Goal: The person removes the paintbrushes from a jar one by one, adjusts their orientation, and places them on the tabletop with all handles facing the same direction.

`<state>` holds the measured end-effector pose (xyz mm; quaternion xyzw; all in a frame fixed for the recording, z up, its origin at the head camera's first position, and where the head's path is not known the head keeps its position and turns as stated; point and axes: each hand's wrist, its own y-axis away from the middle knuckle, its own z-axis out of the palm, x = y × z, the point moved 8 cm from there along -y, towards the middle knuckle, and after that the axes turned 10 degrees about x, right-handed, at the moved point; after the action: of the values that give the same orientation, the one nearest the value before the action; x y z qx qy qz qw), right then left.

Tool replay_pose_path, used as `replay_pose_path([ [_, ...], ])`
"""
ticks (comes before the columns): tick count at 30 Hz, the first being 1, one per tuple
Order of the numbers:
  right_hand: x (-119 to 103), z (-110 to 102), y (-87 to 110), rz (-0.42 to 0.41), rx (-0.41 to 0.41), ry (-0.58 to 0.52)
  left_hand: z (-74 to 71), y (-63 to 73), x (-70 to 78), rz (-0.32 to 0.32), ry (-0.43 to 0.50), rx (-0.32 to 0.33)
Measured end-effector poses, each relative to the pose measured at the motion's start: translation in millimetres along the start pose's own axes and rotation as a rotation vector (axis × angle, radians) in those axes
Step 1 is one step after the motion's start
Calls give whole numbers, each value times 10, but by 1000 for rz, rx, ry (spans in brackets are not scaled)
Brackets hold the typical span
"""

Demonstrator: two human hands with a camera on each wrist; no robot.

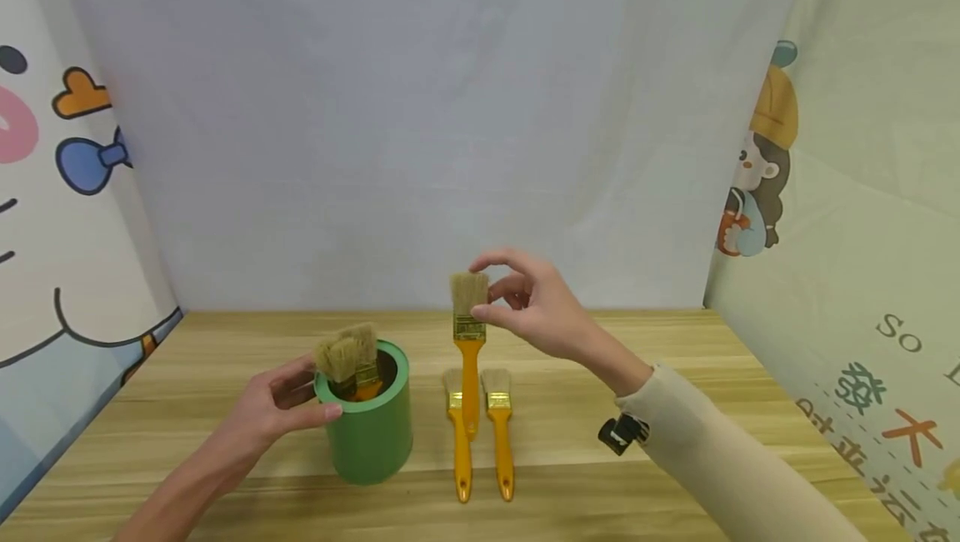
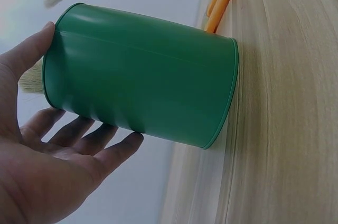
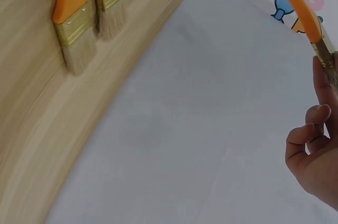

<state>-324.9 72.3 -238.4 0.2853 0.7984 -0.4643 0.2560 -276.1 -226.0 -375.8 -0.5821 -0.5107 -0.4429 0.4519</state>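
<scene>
My right hand (image 1: 542, 308) pinches a paintbrush (image 1: 469, 371) near its bristle end, holding it bristles up with the orange handle hanging down over the table. My left hand (image 1: 266, 409) grips the green can (image 1: 371, 446) near its rim, thumb on one side and fingers on the other, as the left wrist view also shows. Bristles of several paintbrushes (image 1: 339, 358) stick out of the can's mouth; their handles are mostly hidden inside. Two more paintbrushes, one left (image 1: 462, 450) and one right (image 1: 502, 434), lie side by side to the can's right, bristles pointing away from me.
Everything stands on a wood-grain table (image 1: 585, 475). A pale cloth (image 1: 390, 125) hangs behind its far edge, and printed cloths with cartoon figures close off the left and right sides. A black clip-like piece (image 1: 622, 434) sits at the right sleeve's cuff.
</scene>
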Motion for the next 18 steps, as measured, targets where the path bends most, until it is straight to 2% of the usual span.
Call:
replay_pose_path([
  [6, 211, -74, 164, 79, -7, 7, -5, -4, -7, -7, -14, 2],
  [18, 636, -286, 471, 200, -13, 34, -16, -3, 12, 28, -26, 13],
])
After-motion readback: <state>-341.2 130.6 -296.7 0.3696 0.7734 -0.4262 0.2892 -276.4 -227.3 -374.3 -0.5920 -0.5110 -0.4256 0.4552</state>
